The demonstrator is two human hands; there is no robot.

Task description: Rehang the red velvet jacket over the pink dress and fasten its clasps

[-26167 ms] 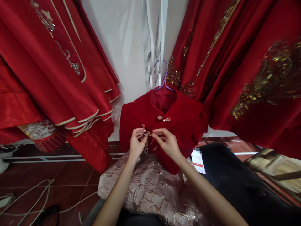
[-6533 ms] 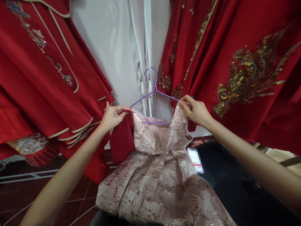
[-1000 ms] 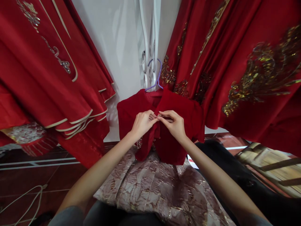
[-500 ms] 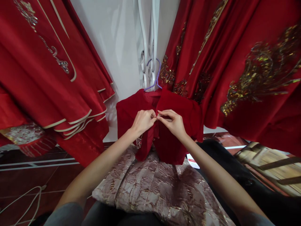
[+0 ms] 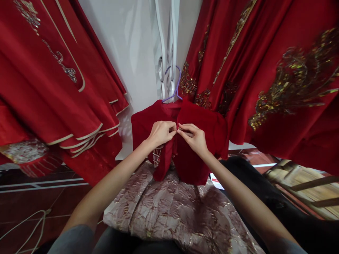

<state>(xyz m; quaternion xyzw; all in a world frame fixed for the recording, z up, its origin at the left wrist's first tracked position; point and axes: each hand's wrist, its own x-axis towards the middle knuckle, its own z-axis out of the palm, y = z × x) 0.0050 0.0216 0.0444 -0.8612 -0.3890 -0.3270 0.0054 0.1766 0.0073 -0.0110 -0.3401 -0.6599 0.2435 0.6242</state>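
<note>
A short red velvet jacket (image 5: pixel 194 158) hangs in front of me on a purple hanger (image 5: pixel 175 94). At its front opening, below the collar, my two hands meet. My left hand (image 5: pixel 163 132) is closed, with thumb and fingers pinching the jacket's left-hand front edge. My right hand (image 5: pixel 194 137) pinches a small shiny fastener (image 5: pixel 179 129) on the other front edge; finger and thumb are pressed together there. The fastener's exact shape is too small to make out. Beaded trim (image 5: pixel 156 155) shows below my left wrist.
Red garments with pale piping (image 5: pixel 79 106) hang at the left, and red garments with gold sequins (image 5: pixel 280 84) at the right. Under the jacket lies a pinkish brocade cloth (image 5: pixel 169 211). A pale cable (image 5: pixel 39 225) is on the tiled floor. Woven slatted furniture (image 5: pixel 309 187) stands at right.
My left hand has shifted slightly and its knuckles sit a little higher. My right hand stays almost in place, and the jacket hangs as before.
</note>
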